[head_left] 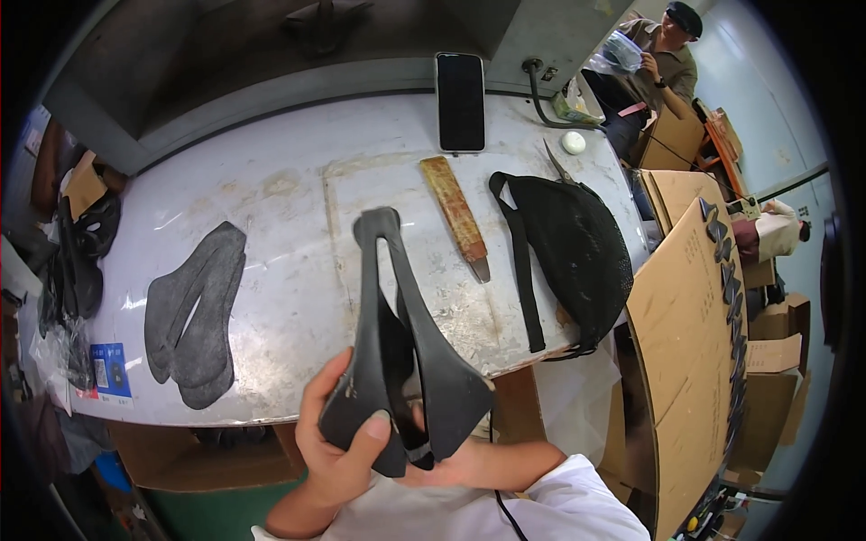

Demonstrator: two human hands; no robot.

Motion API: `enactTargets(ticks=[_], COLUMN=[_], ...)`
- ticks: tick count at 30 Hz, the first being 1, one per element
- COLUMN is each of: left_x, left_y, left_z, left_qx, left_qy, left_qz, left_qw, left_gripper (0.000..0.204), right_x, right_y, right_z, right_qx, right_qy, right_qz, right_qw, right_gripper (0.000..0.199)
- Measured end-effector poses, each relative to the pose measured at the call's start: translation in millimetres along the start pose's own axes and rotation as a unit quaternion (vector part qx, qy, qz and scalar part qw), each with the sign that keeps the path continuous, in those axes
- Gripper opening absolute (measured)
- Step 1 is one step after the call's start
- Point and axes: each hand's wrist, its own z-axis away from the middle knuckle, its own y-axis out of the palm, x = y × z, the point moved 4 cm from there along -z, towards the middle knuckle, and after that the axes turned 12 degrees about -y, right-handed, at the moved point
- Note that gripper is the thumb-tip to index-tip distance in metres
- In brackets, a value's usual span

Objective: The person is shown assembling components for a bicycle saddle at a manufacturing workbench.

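A black bicycle saddle (pixel 456 392) with a long central slot is held over the table's front edge, nose pointing away from me. My left hand (pixel 347 446) grips its left rear wing, thumb on top and fingers wrapped underneath. From below, my right hand (pixel 456 464) supports the rear right side; most of its fingers are hidden by the saddle. Left of it, a small stack of dark grey saddle-shaped pads (pixel 194 316) lies flat. Beyond the saddle rests a flat blade tool (pixel 454 216) with a worn, tape-like brown wrapping.
On the white worktable (pixel 280 270), a black mesh pouch (pixel 573 252) with a strap lies right. Behind are a phone (pixel 460 104), a white round object (pixel 573 142) and a tissue box (pixel 577 101). Cardboard (pixel 686 352) stands right; black saddles (pixel 79 261) crowd the left. A person (pixel 667 63) works at back right.
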Motion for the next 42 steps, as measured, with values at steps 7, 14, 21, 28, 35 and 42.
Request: enactTargets(ticks=[7, 14, 21, 28, 35, 42], left_x=[-1.1, -1.8, 2.3, -2.6, -9.3, -5.5], left_y=[0.2, 7.0, 8.3, -4.8, 2.4, -14.1], left_z=[-6.6, -3.9, -7.0, -11.3, -10.0, -12.7], left_qx=[-0.062, -0.103, -0.140, -0.148, -0.162, -0.117], left_qy=[0.050, 0.119, 0.155, 0.129, 0.126, 0.101], left_qz=[0.052, 0.065, 0.067, 0.022, 0.056, -0.042], left_qw=[0.995, 0.985, 0.976, 0.980, 0.977, 0.987], left_gripper=[0.069, 0.074, 0.071, 0.064, 0.064, 0.065], right_x=[-10.4, -5.6, 2.0, 32.6, 12.9, 62.9], right_y=[8.5, 26.3, 4.5, 35.3, 60.7, 44.6], right_z=[3.9, 2.2, -0.1, 34.6, 13.4, 23.8], right_qx=[0.138, 0.109, 0.086, 0.124, 0.274, 0.123], right_qy=[-0.046, -0.097, -0.192, -0.526, -0.322, -0.458], right_qz=[0.070, 0.124, 0.216, 0.647, 0.766, 0.741], right_qw=[0.987, 0.982, 0.953, 0.538, 0.484, 0.475], right_gripper=[0.046, 0.038, 0.038, 0.052, 0.097, 0.072])
